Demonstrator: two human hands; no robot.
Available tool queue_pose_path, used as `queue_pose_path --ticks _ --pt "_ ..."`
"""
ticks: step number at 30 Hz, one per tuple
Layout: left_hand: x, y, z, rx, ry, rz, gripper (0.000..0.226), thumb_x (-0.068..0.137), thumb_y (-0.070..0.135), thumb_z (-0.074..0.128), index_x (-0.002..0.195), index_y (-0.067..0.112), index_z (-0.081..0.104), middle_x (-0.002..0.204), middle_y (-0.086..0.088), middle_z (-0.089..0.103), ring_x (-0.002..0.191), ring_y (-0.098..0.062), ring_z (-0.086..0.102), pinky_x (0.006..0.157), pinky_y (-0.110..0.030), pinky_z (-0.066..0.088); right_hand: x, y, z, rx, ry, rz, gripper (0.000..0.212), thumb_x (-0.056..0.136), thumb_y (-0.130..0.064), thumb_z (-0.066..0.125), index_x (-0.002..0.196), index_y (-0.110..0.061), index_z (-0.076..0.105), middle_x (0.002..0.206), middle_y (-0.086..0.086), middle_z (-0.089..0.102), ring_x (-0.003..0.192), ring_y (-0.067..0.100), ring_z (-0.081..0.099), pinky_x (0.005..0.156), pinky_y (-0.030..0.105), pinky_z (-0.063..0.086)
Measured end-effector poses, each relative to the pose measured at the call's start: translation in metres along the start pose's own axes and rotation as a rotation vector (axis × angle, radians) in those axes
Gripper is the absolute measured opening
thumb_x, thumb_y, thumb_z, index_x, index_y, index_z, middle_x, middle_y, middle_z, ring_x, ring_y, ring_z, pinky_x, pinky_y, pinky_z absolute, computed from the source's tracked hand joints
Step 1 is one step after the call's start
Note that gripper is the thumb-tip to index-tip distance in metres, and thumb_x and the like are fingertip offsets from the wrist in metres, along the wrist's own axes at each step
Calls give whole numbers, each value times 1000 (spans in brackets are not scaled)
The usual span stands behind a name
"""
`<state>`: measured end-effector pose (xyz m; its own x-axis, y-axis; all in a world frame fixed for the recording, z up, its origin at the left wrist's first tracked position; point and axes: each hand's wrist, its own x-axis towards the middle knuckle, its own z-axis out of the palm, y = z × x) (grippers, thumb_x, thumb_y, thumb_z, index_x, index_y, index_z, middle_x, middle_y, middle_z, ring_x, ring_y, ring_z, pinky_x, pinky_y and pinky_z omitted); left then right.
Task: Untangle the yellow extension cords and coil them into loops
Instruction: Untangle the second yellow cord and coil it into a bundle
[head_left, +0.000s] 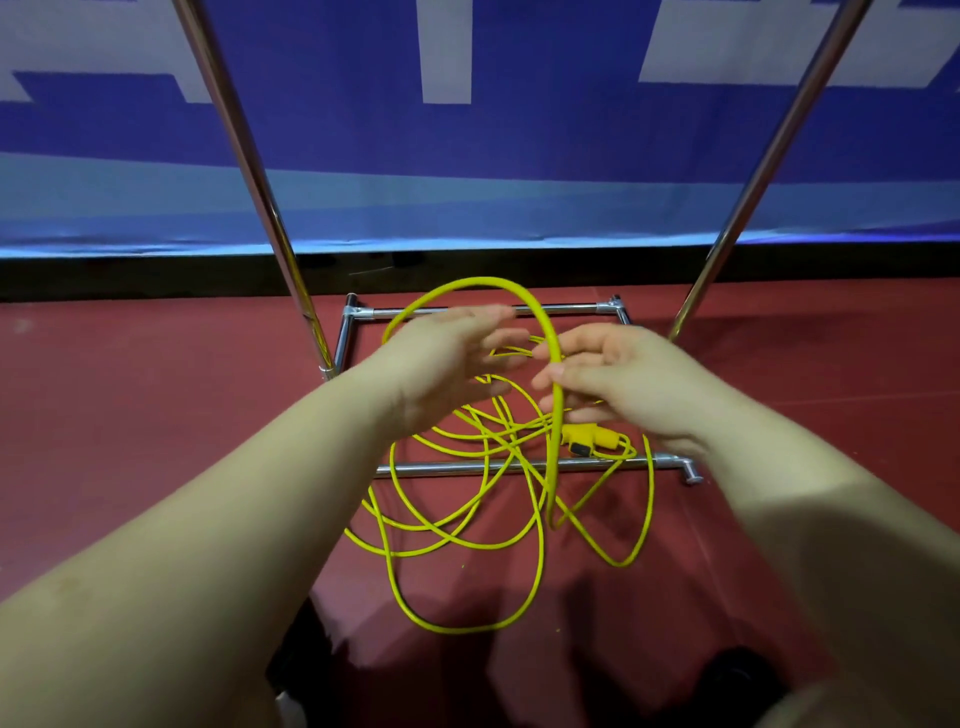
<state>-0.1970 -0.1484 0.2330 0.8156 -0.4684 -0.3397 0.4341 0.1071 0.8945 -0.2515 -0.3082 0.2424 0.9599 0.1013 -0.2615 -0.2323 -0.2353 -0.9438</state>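
A: From the head view, where does the yellow extension cord (470, 499) lie?

B: Mostly in a loose tangle on the red floor (130, 415), draped over the near bar of a chrome rack base (519, 466). A yellow plug block (589, 439) sits in the heap just beside that bar. One stretch rises out of the pile as a tall arch between the person's hands.

A: And the hands?

B: The right hand (618, 382) pinches the descending side of the arch between thumb and fingers. The left hand (452, 358) looks spread, fingers fairly straight and blurred, near the arch's far side; whether it touches the cord cannot be told.

A: So what would make this step go well?

B: Probably the person should keep the right-hand pinch as the anchor, let the left hand feed slack in even lengths, and lift each new turn clear of the bar so it doesn't snag. Crossings near the plug look likeliest to knot if pulled hard.
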Motion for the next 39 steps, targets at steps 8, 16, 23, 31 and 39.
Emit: queue_pose_path --ticks 8,16,23,31,39 --pt "-7 -24 19 323 -295 -23 16 93 5 50 95 17 61 88 3 68 82 -4 63 84 -21 49 8 -12 -20 696 302 6 9 94 -9 48 89 -12 55 74 0 66 58 7 68 52 23 56" --pt "-1 -4 13 25 1 168 17 96 5 46 93 14 59 76 2 65 65 -6 63 61 -23 57 2 2 -10 96 23 71 15 85 -33 57 98 -26 59 102 -2 66 96 10 62 87 31 47" --pt "1 17 1 -243 159 165 12 95 15 50 93 17 62 65 10 70 55 1 64 49 -12 49 1 19 4 -214 -132 -23 20 79 -8 70 86 -21 57 88 7 61 82 18 57 80 33 46" --pt "-1 14 -4 -274 152 143 12 95 15 51 94 15 63 73 7 72 61 -1 66 53 -13 52 7 22 11 -272 -41 -131 23 79 -7 70 81 -25 57 74 -5 53 71 14 51 74 26 43" --pt "-2 -18 10 406 -131 39 21 96 19 49 114 21 59 112 2 67 98 -5 59 85 -19 42 12 5 -8 249 315 -100 6 91 -9 55 92 -14 55 75 2 55 53 2 60 59 22 56"
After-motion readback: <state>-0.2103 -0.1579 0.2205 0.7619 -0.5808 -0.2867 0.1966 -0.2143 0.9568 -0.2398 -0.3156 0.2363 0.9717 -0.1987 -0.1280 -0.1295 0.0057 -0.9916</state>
